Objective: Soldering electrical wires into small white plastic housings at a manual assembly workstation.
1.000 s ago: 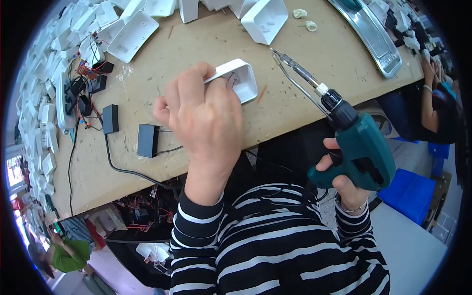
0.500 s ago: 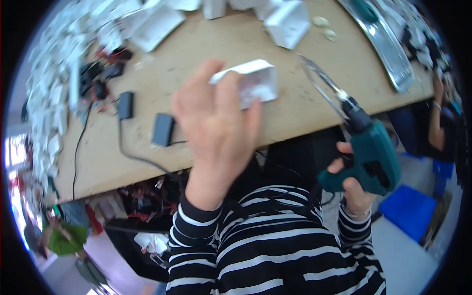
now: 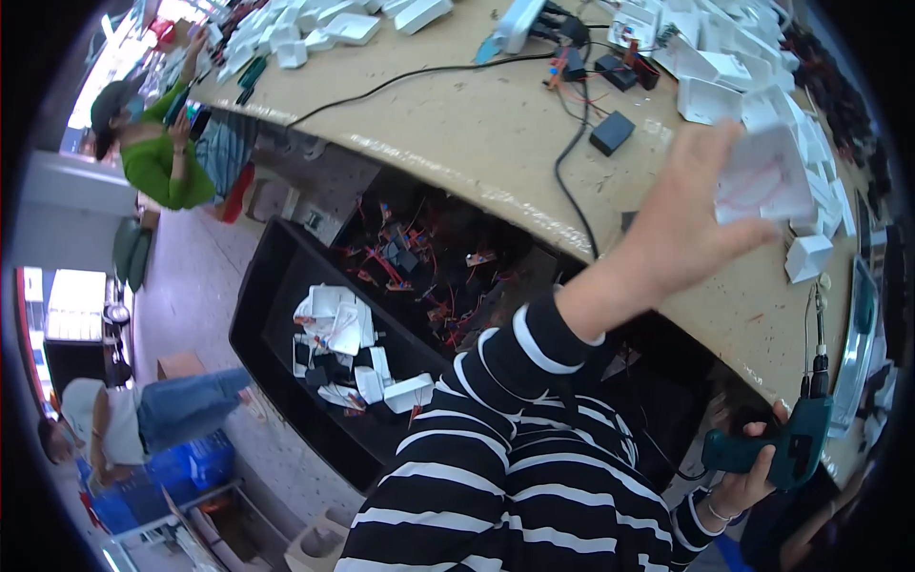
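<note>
My left hand (image 3: pixel 672 214) is raised over the table with its fingers round an open white plastic box (image 3: pixel 762 181), its thumb along the box's lower edge. Hand and box are blurred by motion; thin reddish lines show inside the box. At the lower right, my right hand (image 3: pixel 745 484) is wrapped round the grip of a green soldering gun (image 3: pixel 796 446). The gun's long metal tip points away from me, over the table's right part. A small white box (image 3: pixel 808 258) stands between the held box and the tip.
Piles of white plastic boxes (image 3: pixel 710 100) cover the far side of the table (image 3: pixel 429 124). A black block (image 3: pixel 612 133) and a dark cable (image 3: pixel 562 176) lie nearer. Below the edge is a black bin (image 3: pixel 276 276) with white parts. Two people are at the left; a metal tray (image 3: pixel 858 348) lies right.
The view has swung to the left, so the bin and two people now show more fully. My left hand still holds the white box, and my right hand keeps hold of the soldering gun.
</note>
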`<state>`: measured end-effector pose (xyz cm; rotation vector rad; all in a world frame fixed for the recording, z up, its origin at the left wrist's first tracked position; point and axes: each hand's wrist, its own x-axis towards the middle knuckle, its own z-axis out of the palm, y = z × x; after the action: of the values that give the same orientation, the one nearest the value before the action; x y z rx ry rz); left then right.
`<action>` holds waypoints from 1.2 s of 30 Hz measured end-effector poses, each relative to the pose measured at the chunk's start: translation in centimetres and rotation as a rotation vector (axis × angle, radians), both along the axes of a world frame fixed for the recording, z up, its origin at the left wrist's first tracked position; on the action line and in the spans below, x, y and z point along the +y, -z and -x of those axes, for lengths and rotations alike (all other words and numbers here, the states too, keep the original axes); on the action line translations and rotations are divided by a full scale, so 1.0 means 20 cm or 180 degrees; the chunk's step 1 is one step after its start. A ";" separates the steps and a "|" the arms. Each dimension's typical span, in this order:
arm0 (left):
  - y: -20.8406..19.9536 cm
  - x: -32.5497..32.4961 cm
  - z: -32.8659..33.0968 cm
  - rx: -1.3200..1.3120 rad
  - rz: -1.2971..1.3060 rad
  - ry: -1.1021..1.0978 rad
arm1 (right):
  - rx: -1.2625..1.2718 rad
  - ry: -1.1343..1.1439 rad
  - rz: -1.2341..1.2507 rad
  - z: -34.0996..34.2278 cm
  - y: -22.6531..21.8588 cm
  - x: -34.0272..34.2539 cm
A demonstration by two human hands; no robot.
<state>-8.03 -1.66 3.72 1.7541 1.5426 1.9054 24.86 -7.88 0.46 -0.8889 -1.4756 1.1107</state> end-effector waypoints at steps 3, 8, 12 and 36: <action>-0.08 -0.15 0.23 -0.1321 -0.0198 0.0630 | 0.0221 -0.0226 0.0115 0.03 0.00 0.04; -0.09 -0.70 0.54 -0.2452 -0.0001 0.0960 | 0.0328 -0.0148 0.0295 0.04 -0.03 0.08; 0.04 -1.24 0.71 -0.1842 0.0749 -0.0674 | 0.0396 -0.0315 0.0546 0.00 0.00 0.15; -0.16 -0.11 0.43 0.1068 0.0829 -0.0201 | 0.0687 0.0521 -0.0157 0.00 -0.06 0.00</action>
<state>-16.56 -3.93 7.01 1.9955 1.8757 1.4030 24.86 -7.81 1.61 -0.8133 -1.2258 1.0112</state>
